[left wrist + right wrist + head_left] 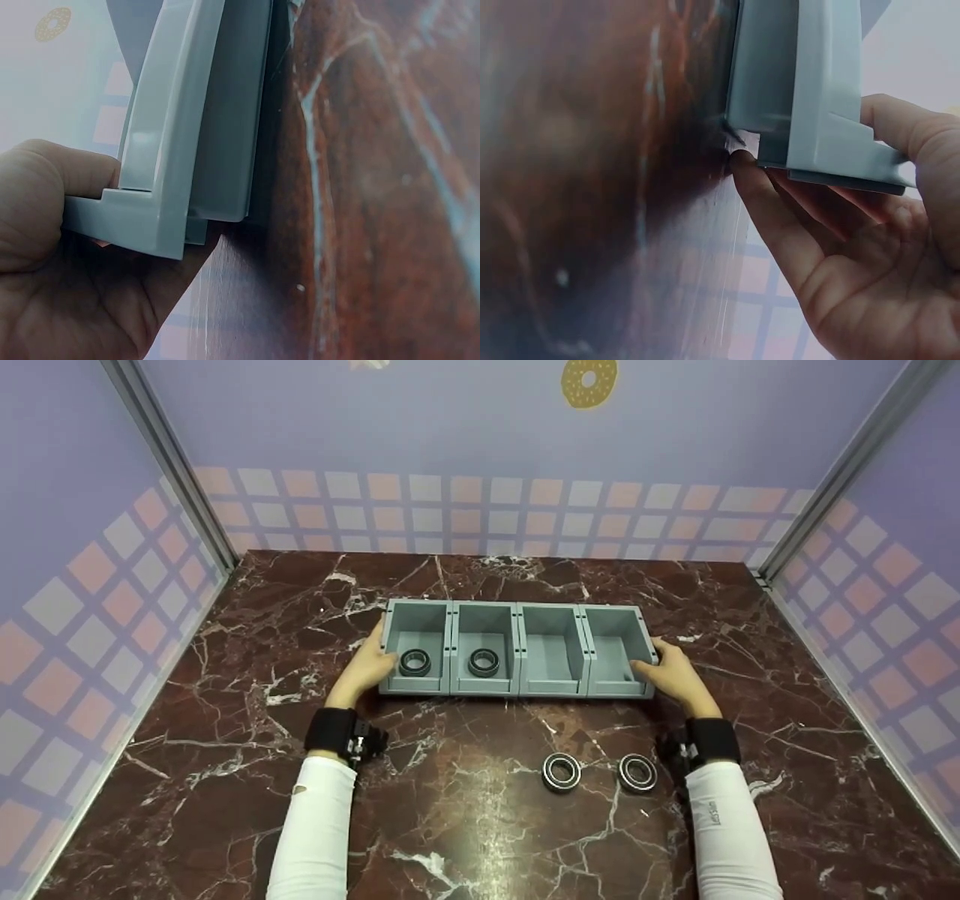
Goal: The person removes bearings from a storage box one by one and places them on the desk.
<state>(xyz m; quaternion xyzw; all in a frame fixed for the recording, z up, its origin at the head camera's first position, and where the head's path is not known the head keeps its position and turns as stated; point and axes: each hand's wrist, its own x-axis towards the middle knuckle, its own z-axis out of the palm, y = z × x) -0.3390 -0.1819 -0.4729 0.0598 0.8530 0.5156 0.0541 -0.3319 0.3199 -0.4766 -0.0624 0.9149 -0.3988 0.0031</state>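
A grey storage bin (484, 688) with several compartments in a row spans the space between my two hands. At its left end my left hand (367, 661) grips the side wall, thumb over the rim and fingers outside. My right hand (673, 675) holds the opposite end the same way; in the right wrist view its fingers (780, 232) reach under the bin's edge. One ball bearing (415, 662) lies in the leftmost compartment and another bearing (484, 662) in the one beside it. The two right compartments hold no bearings.
Two more bearings, one bearing (562, 772) and another bearing (637, 773), lie flat on the dark red marbled table (450, 825) in front of the bin, towards the right. Purple panels with a checkered band (465, 514) enclose the back and both sides.
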